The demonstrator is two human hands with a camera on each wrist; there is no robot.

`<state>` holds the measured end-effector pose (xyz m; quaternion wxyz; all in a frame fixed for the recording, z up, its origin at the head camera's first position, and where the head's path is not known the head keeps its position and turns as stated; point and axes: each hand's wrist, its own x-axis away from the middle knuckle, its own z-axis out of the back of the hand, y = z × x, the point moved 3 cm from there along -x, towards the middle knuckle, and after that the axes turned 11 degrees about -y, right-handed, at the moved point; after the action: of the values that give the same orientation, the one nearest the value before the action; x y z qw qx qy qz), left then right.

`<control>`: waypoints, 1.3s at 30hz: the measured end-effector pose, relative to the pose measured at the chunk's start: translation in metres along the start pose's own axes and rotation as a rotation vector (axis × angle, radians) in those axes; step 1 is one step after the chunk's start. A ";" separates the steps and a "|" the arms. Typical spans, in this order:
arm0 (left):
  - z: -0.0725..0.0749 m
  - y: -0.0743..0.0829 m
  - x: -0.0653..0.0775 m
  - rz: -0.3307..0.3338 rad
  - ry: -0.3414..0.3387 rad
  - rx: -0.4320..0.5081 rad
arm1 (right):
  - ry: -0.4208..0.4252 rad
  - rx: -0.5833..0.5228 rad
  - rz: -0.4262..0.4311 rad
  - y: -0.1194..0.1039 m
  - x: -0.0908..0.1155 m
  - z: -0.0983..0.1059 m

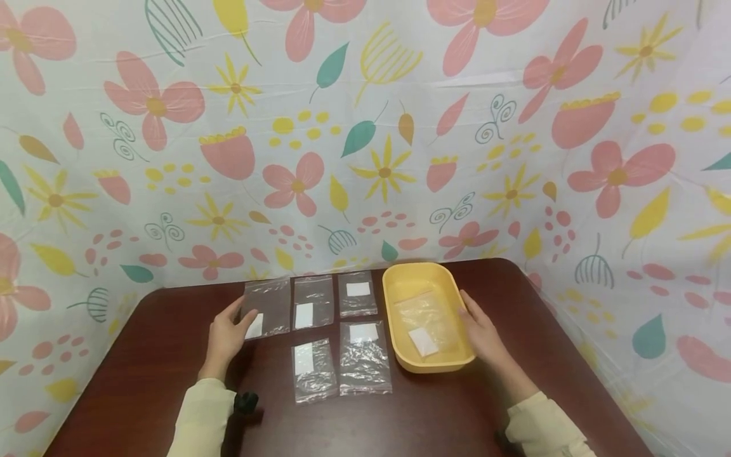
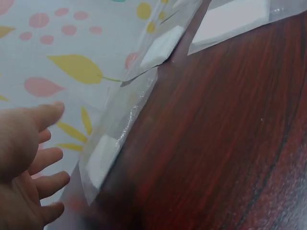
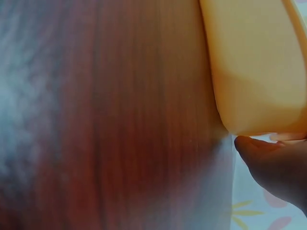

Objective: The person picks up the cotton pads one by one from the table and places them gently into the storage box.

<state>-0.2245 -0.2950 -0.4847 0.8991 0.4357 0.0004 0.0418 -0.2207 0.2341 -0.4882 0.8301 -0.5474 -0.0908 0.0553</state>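
Note:
In the head view, my left hand (image 1: 227, 333) is beside the leftmost clear zip bag (image 1: 271, 304), its fingers spread around the bag's left edge. The left wrist view shows that hand (image 2: 29, 163) with loosely parted fingers and nothing between them. The nearby bag (image 2: 122, 115) lies on the table and has a white block or label in one corner. My right hand (image 1: 482, 327) touches the outer right side of a yellow plastic tray (image 1: 400, 352). Inside the tray lies another clear bag (image 1: 442, 320) with a white piece. The right wrist view shows its thumb (image 3: 254, 148) near the tray wall (image 3: 259, 86).
Several more clear bags with white pieces lie in two rows left of the tray, among them a small one (image 1: 365, 308) and a larger one (image 1: 365, 368). The dark brown table (image 1: 365, 425) meets a flower-printed cloth (image 1: 354, 190) behind and at the sides.

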 end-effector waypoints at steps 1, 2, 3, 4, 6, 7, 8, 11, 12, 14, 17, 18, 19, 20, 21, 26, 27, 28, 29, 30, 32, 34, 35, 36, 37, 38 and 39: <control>-0.001 -0.002 0.000 0.010 -0.011 -0.003 | -0.005 -0.014 -0.004 0.001 0.000 0.000; -0.001 -0.004 0.000 0.018 -0.023 -0.009 | -0.007 -0.028 -0.007 0.001 0.001 -0.001; -0.002 -0.006 0.000 0.028 -0.033 -0.010 | -0.008 -0.038 -0.012 0.002 0.001 -0.001; -0.003 -0.008 0.000 0.037 -0.044 -0.013 | -0.006 -0.049 -0.017 0.003 0.000 -0.001; -0.006 -0.012 0.000 0.054 -0.064 -0.018 | -0.006 -0.064 -0.025 0.004 0.000 -0.002; -0.007 -0.014 -0.001 0.058 -0.066 -0.015 | -0.007 -0.076 -0.031 0.005 0.000 -0.002; -0.008 -0.015 -0.001 0.060 -0.066 -0.012 | -0.007 -0.081 -0.032 0.005 0.000 -0.002; -0.011 -0.019 -0.002 0.067 -0.069 -0.008 | -0.011 -0.085 -0.031 0.005 0.001 -0.003; -0.012 -0.020 -0.003 0.070 -0.070 -0.008 | -0.012 -0.086 -0.031 0.005 0.001 -0.003; -0.014 -0.021 -0.003 0.074 -0.072 -0.009 | -0.013 -0.087 -0.027 0.004 0.001 -0.003; -0.015 -0.021 -0.002 0.073 -0.069 -0.012 | -0.012 -0.092 -0.025 0.004 0.000 -0.003; -0.015 -0.021 -0.002 0.070 -0.069 -0.014 | -0.012 -0.094 -0.026 0.004 0.000 -0.003; -0.015 -0.020 -0.001 0.067 -0.069 -0.017 | -0.015 -0.094 -0.027 0.004 0.000 -0.003; -0.016 -0.020 -0.001 0.065 -0.070 -0.023 | -0.017 -0.094 -0.030 0.004 0.000 -0.003; -0.016 -0.020 -0.001 0.063 -0.072 -0.028 | -0.019 -0.094 -0.033 0.004 0.000 -0.003; -0.018 -0.022 0.001 0.058 -0.086 -0.044 | -0.021 -0.098 -0.045 0.005 0.000 -0.003; -0.018 -0.022 0.001 0.056 -0.086 -0.045 | -0.020 -0.100 -0.045 0.005 0.000 -0.003; -0.019 -0.023 0.001 0.053 -0.086 -0.047 | -0.019 -0.101 -0.045 0.005 0.000 -0.003; -0.019 -0.023 0.001 0.050 -0.084 -0.052 | -0.018 -0.101 -0.042 0.005 0.000 -0.003; -0.019 -0.023 0.001 0.043 -0.081 -0.058 | -0.017 -0.102 -0.041 0.006 0.000 -0.003; -0.020 -0.024 0.000 0.033 -0.070 -0.075 | -0.015 -0.104 -0.039 0.005 0.000 -0.003; -0.020 -0.024 0.001 0.022 -0.063 -0.086 | -0.016 -0.107 -0.036 0.004 0.000 -0.003; -0.020 -0.023 0.001 0.018 -0.061 -0.090 | -0.016 -0.109 -0.035 0.004 0.000 -0.003; -0.020 -0.023 0.001 0.014 -0.059 -0.092 | -0.017 -0.113 -0.035 0.004 0.000 -0.003; -0.021 -0.024 0.001 0.014 -0.059 -0.091 | -0.019 -0.115 -0.035 0.004 0.000 -0.003; -0.021 -0.024 0.001 0.013 -0.060 -0.090 | -0.021 -0.118 -0.036 0.004 0.000 -0.003; -0.021 -0.024 0.000 0.012 -0.059 -0.089 | -0.022 -0.118 -0.035 0.004 0.000 -0.004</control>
<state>-0.2230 -0.2936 -0.5167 0.9171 0.3961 -0.0306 0.0342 -0.2196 0.2326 -0.4934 0.7960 -0.5933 -0.1125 0.0413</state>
